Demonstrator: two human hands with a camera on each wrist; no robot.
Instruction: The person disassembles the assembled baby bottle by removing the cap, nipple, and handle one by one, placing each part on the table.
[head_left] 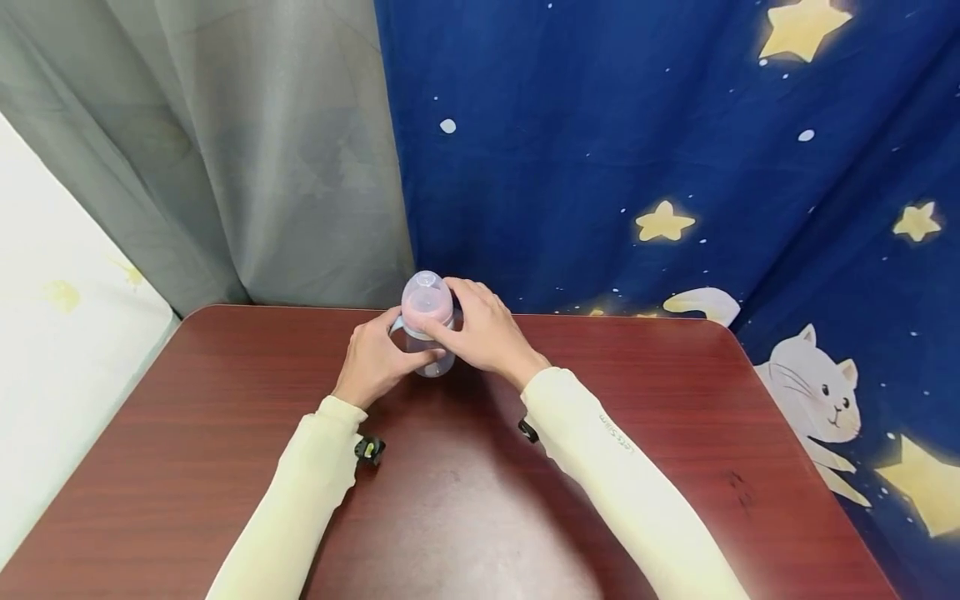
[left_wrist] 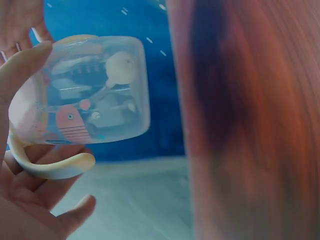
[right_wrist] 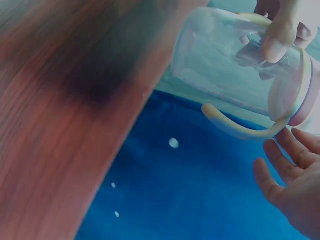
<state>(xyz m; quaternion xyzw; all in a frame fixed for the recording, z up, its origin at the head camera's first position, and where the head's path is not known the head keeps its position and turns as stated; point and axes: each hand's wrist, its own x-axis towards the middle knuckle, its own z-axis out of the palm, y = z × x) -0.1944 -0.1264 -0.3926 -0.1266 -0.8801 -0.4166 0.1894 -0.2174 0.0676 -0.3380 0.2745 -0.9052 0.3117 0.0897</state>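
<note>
A clear baby bottle with a pink collar and a clear domed cap is held upright near the table's far edge. In the left wrist view, curtain shows between the bottle's base and the table, so it is raised off the top. My left hand grips the bottle's left side, its thumb across the front of the body. Around the collar and cap my right hand holds from the right. The pale curved handle stands out from the bottle. Pink and white prints mark the body.
The reddish-brown wooden table stretches out on both sides of the arms. Behind its far edge hang a grey curtain and a blue curtain with stars and a cat. A white surface lies to the left.
</note>
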